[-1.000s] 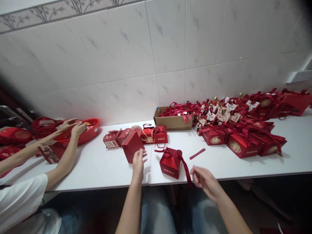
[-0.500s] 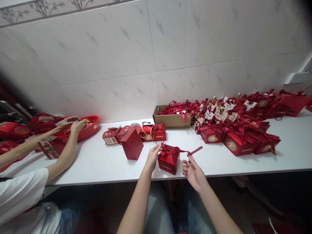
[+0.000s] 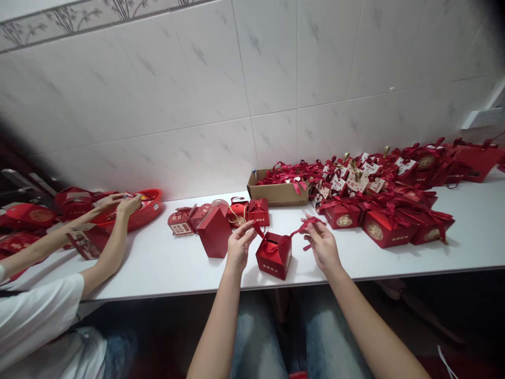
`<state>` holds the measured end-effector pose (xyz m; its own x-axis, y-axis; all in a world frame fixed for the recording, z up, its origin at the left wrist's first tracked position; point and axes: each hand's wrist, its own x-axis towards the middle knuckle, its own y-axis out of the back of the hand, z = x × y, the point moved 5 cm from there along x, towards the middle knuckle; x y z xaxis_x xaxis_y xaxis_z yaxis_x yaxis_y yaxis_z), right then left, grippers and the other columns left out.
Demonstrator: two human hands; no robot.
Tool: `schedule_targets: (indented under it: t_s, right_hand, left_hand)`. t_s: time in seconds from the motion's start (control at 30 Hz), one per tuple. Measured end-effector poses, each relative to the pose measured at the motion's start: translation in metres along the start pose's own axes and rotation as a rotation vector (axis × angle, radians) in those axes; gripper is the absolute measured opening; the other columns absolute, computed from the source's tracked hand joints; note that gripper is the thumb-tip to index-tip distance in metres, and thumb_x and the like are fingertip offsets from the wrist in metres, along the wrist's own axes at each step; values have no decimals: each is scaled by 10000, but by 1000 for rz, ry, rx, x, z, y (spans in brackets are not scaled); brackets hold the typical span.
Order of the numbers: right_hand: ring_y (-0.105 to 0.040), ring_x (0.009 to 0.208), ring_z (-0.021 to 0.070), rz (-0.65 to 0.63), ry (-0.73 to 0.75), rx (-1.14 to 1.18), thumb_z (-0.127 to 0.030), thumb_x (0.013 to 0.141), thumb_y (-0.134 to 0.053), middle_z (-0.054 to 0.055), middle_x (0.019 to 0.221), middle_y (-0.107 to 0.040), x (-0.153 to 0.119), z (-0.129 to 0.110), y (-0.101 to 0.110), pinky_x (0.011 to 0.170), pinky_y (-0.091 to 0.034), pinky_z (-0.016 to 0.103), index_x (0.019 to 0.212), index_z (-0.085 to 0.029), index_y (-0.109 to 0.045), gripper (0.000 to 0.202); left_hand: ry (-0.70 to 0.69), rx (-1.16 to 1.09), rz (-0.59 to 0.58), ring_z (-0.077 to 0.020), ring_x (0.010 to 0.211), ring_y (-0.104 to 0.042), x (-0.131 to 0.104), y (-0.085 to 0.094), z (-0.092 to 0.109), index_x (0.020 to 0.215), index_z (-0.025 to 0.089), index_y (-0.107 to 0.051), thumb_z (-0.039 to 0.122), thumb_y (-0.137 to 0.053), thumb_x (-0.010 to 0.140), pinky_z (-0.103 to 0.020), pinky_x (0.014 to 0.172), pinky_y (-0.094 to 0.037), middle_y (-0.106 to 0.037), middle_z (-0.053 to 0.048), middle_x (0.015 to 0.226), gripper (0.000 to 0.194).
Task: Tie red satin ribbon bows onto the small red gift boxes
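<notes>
A small red gift box (image 3: 273, 259) with gold lettering stands upright close to the table's front edge, between my two hands. Red ribbon (image 3: 299, 229) runs out from its top to both sides. My left hand (image 3: 240, 247) is closed on one ribbon end, left of the box and a little above it. On the other side my right hand (image 3: 322, 245) pinches the opposite end, with a loose tail hanging below the fingers. Both ribbon ends are raised, and neither hand touches the box itself.
Several finished red boxes (image 3: 389, 226) with bows crowd the right side. A cardboard tray (image 3: 278, 196) of ribbons sits by the wall, and sample boxes (image 3: 215, 231) stand left of centre. At far left, a co-worker's hands (image 3: 128, 204) are over a red basin (image 3: 155, 210).
My hands have moved up and apart, pulling the ribbon ends out to either side. My right hand now grips its end higher. The box stays in about the same place.
</notes>
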<state>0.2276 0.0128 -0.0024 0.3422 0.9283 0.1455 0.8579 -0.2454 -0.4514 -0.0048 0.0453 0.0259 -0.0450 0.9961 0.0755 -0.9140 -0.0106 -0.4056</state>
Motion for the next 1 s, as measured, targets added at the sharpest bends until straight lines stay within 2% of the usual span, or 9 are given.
schedule_targets:
  t_s: [0.2, 0.33, 0.47, 0.57, 0.63, 0.73, 0.87, 1.0]
  right_hand:
    - [-546, 672, 131, -36, 137, -158, -465, 730, -642, 62, 870, -681, 15, -24, -11, 602, -457, 268, 934, -175, -709, 361]
    - [-577, 739, 156, -86, 194, -235, -418, 691, -677, 52, 860, -689, 20, -40, -21, 694, -469, 305, 930, -171, -712, 345]
    - [-554, 674, 136, -113, 227, -289, -407, 702, -664, 29, 779, -683, 25, -55, -30, 662, -460, 292, 934, -169, -716, 337]
    - [-509, 591, 112, -156, 228, -311, -436, 726, -640, 21, 705, -667, 29, -62, -36, 586, -440, 268, 926, -159, -725, 352]
    - [-512, 583, 110, -172, 225, -321, -451, 722, -644, 29, 730, -681, 30, -65, -40, 577, -447, 268, 937, -158, -726, 373]
    - [-570, 657, 134, -162, 227, -317, -448, 697, -671, 52, 835, -710, 28, -69, -45, 631, -484, 289, 965, -164, -720, 393]
    - [-626, 789, 179, -182, 257, -301, -446, 712, -661, 63, 904, -717, 27, -75, -54, 723, -506, 327, 944, -176, -721, 362]
    - [-639, 896, 198, -271, 303, -258, -383, 701, -695, 53, 960, -714, 30, -80, -64, 829, -495, 350, 934, -189, -711, 304]
  left_hand:
    - [-151, 73, -20, -159, 820, -652, 1, -10, 39, 920, 162, -710, 223, -787, 571, -299, 807, -494, -716, -61, 891, 363]
    - [-221, 114, -37, -176, 886, -648, -1, -18, 55, 955, 159, -701, 216, -786, 577, -293, 819, -491, -708, -81, 972, 391]
    - [-252, 161, -68, -175, 921, -634, -7, -25, 63, 963, 154, -694, 229, -776, 603, -286, 827, -487, -693, -84, 1009, 377]
    - [-275, 185, -9, -155, 825, -635, -10, -23, 65, 875, 140, -680, 241, -783, 590, -277, 771, -496, -691, -62, 882, 319]
    - [-294, 185, 26, -128, 750, -621, -9, -19, 65, 802, 145, -642, 235, -788, 576, -254, 726, -492, -660, -27, 793, 284]
    - [-340, 170, 21, -102, 730, -601, -3, -19, 67, 763, 163, -577, 205, -783, 566, -224, 707, -477, -611, 9, 766, 289]
    - [-354, 177, -6, -99, 707, -587, 5, -26, 72, 749, 170, -560, 195, -752, 587, -218, 681, -464, -592, 14, 747, 253]
    - [-395, 198, -28, -83, 664, -558, 9, -36, 79, 716, 173, -564, 196, -728, 619, -203, 654, -450, -574, 21, 721, 193]
